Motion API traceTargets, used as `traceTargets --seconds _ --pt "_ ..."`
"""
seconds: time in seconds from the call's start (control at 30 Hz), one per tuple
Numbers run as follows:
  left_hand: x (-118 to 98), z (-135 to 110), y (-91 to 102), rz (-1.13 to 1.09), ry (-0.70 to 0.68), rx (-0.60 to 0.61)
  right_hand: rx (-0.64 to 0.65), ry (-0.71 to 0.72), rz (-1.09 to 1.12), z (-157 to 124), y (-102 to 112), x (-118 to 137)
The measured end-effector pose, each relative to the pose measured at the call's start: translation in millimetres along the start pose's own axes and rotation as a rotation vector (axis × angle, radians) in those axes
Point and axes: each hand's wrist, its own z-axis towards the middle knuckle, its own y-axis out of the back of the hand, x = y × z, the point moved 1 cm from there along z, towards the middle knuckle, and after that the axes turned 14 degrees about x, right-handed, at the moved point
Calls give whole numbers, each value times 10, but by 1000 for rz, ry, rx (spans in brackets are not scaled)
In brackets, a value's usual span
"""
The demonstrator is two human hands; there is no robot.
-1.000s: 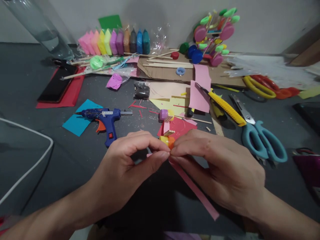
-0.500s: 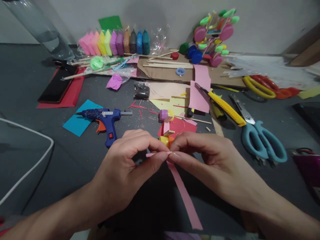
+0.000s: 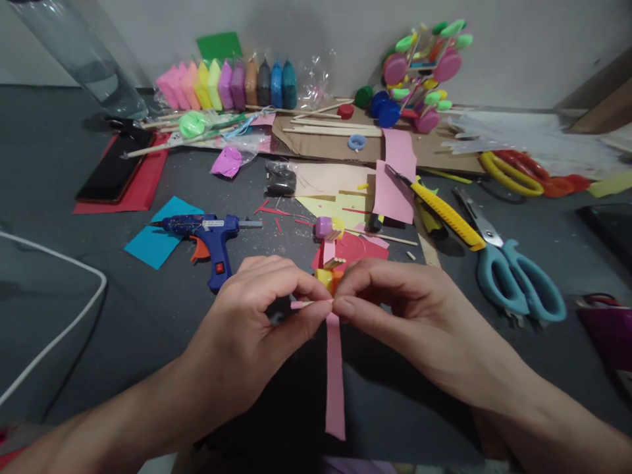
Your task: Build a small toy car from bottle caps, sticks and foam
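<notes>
My left hand (image 3: 269, 316) and my right hand (image 3: 395, 313) meet in front of me, each pinching with thumb and forefinger. A strip of pink paper (image 3: 336, 382) hangs almost straight down from between their fingertips. A thin pale piece, pink at its end (image 3: 296, 305), pokes out to the left between my left thumb and forefinger; it looks like a small stick with paper round it, but the fingers hide most of it. Just beyond the fingertips are yellow and orange pieces (image 3: 326, 278), partly covered, and a bundle of short sticks (image 3: 336, 263).
A blue glue gun (image 3: 212, 230) lies left on blue paper (image 3: 151, 247). To the right are teal-handled scissors (image 3: 518, 280) and a yellow cutter (image 3: 447, 214). Behind stand colored clay packs (image 3: 227, 85) and a colorful model (image 3: 424, 72). A white cable (image 3: 74, 260) curves at the left.
The hanging end of the pink paper strip has swung left, from slanting rightward to nearly vertical. Both hands stay in almost the same place, still pinching.
</notes>
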Motion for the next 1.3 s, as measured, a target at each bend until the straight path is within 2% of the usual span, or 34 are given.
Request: traceTargets --seconds 0.23,0.37,0.53,0.93,1.3 --pt "6 3 20 2 11 51 -8 13 -59 11 -2 -4" --pt "10 -1 21 -25 11 81 52 -55 -4 9 20 -13" --pt "18 13 2 -46 3 87 128 -66 120 7 30 -1" --pt "22 23 -7 -52 40 105 137 -112 182 4 20 -43" --pt "34 15 -6 -96 80 152 120 -122 39 -7 40 -10"
